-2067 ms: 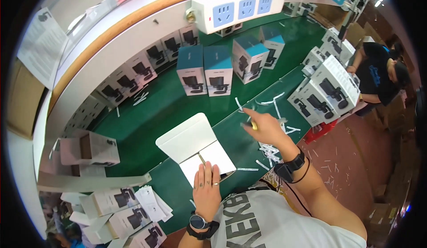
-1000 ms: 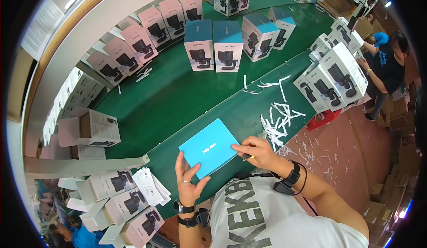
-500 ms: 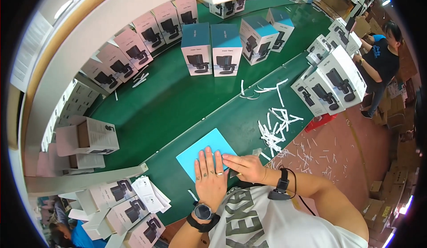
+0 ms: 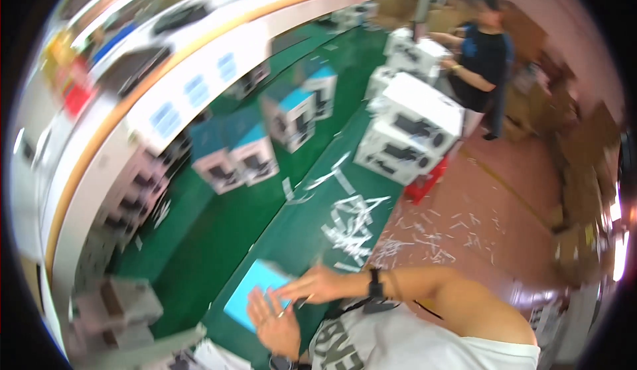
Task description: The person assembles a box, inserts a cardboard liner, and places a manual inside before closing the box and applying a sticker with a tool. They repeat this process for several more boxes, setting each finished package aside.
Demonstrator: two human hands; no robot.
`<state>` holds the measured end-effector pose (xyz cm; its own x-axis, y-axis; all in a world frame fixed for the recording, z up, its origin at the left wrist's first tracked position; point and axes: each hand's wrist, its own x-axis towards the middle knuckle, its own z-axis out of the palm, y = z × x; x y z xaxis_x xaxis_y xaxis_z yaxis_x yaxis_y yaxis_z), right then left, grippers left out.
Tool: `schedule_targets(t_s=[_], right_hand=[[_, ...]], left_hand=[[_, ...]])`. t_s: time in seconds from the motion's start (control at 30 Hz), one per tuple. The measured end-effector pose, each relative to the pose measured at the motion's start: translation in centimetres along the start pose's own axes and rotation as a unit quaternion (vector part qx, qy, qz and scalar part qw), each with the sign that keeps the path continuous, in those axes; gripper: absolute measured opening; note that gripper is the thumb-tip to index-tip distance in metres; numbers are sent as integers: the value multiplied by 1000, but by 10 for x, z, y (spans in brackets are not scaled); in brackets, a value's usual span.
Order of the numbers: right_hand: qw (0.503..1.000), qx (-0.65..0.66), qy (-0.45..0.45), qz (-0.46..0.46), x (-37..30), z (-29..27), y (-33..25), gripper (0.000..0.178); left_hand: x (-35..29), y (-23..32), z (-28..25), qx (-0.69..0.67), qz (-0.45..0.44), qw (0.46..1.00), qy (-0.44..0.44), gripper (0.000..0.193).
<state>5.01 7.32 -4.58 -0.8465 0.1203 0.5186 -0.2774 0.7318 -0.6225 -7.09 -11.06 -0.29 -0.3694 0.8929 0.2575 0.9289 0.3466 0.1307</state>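
A bright blue box top (image 4: 249, 292) lies on the green bench at my front. My left hand (image 4: 275, 325) rests on it with fingers stretched out and a ring on one finger. From the right, my right hand (image 4: 320, 285) reaches onto the same box, its first fingers extended beside my left fingertips. A small dark thing shows under the curled part of my right hand; blur hides what it is. The sides of the blue box are mostly hidden by my hands.
White paper strips (image 4: 352, 227) lie heaped along the bench edge. White boxes (image 4: 411, 128) are stacked at the right. Several teal-topped boxes (image 4: 288, 115) stand farther back. A shelf edge (image 4: 99, 128) curves along the left. A person (image 4: 481, 55) stands beyond the stack.
The view has swung, so the bench and boxes appear shifted left and the shelf top now shows. Both hands remain on the blue box. The picture has become blurred.
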Motion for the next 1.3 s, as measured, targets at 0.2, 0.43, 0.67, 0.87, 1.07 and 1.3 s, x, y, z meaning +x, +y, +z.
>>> schedule_targets(t_s=[0.2, 0.43, 0.67, 0.87, 1.07, 1.3], right_hand=[[996, 86, -14, 14, 6, -22, -8, 43], [996, 85, 19, 2, -3, -4, -3, 44], [993, 112, 14, 44, 7, 1, -2, 35], [995, 79, 64, 24, 6, 13, 5, 34], [996, 71, -60, -6, 15, -31, 15, 35], [996, 71, 47, 5, 6, -2, 6, 37]], left_hand=[[2, -32, -22, -76, 64, 988, -114, 94], [19, -19, -47, 96, 27, 986, -137, 86], [42, -21, -57, 0, 28, 992, -125, 88], [44, -26, -46, 11, 32, 991, -129, 91], [38, -55, -54, -41, 89, 983, -158, 92], [36, -62, -47, -86, 77, 979, -168, 94]])
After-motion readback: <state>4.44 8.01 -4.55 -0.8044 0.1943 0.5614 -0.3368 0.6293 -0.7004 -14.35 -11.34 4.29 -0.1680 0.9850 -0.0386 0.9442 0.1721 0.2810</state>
